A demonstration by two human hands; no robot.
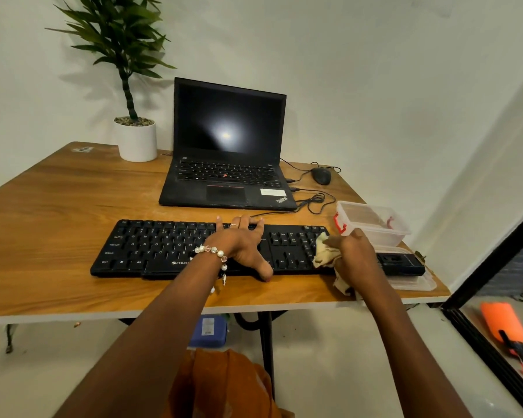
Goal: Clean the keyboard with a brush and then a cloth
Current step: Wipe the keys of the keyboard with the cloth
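A black full-size keyboard [163, 248] lies along the front of the wooden table [58, 206]. My left hand [242, 242] is spread flat over its middle, fingers reaching the far edge and thumb at the near edge, pinning it down. My right hand [354, 254] is closed around a crumpled pale yellow cloth [325, 253], which presses on the number pad at the keyboard's right end. Part of the cloth hangs below my wrist. No brush shows clearly.
An open black laptop [227, 146] stands behind the keyboard, with a wired mouse [321, 175] and loose cables to its right. A clear plastic box [375, 221] and its lid with a black device [400, 262] sit at the right edge. A potted plant [136, 140] is back left.
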